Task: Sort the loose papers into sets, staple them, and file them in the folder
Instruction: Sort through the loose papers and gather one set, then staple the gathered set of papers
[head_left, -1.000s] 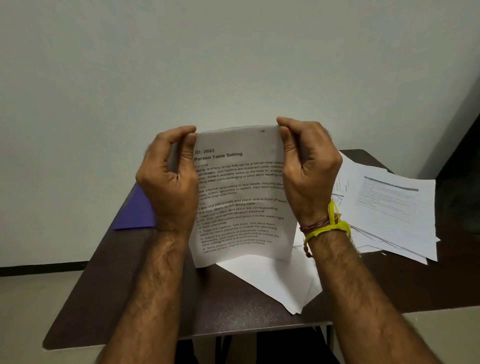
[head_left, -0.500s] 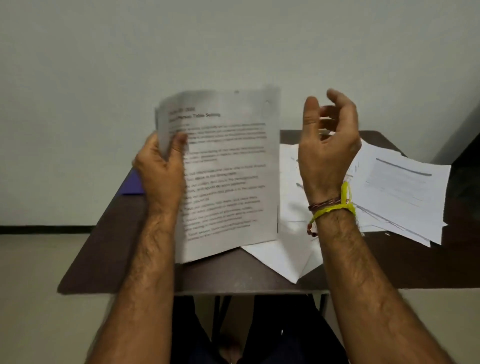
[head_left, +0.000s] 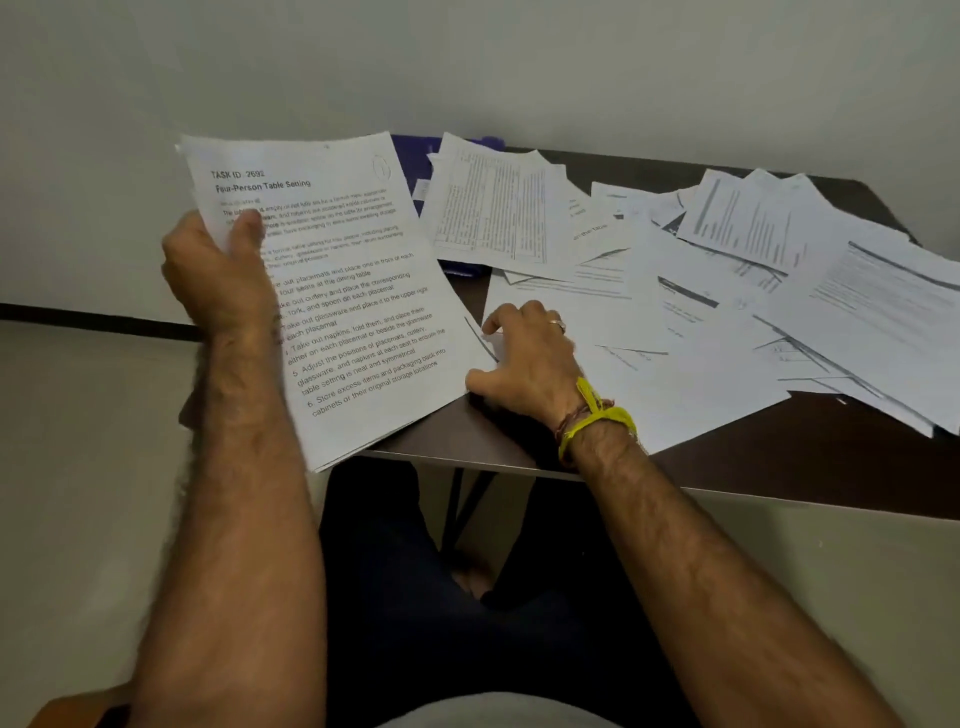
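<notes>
1. The printed set headed "Four-Person Table Setting" (head_left: 337, 291) was held by the left hand (head_left: 223, 270) alone, where a second earlier both hands had gripped its top edge; the thumb was pinched over the left margin and the sheets were tilted above the counter's near edge.
2. The right hand (head_left: 524, 358), lifted free and unclenched half a second before, had been lowered onto the loose papers (head_left: 727, 291) on the counter (head_left: 779, 462). Its fingers were curled down on the nearest white sheet (head_left: 639, 384); whether that sheet was pinched or merely pressed could not be told.
3. The view had been dropped, so that the whole scatter of overlapping papers was seen, with a purple folder (head_left: 410, 161) partly covered at the far side.
4. It was judged that sorting was in hand: another sheet was probably being sought for the held set. No stapler was visible, and nothing appeared to have been filed.
</notes>
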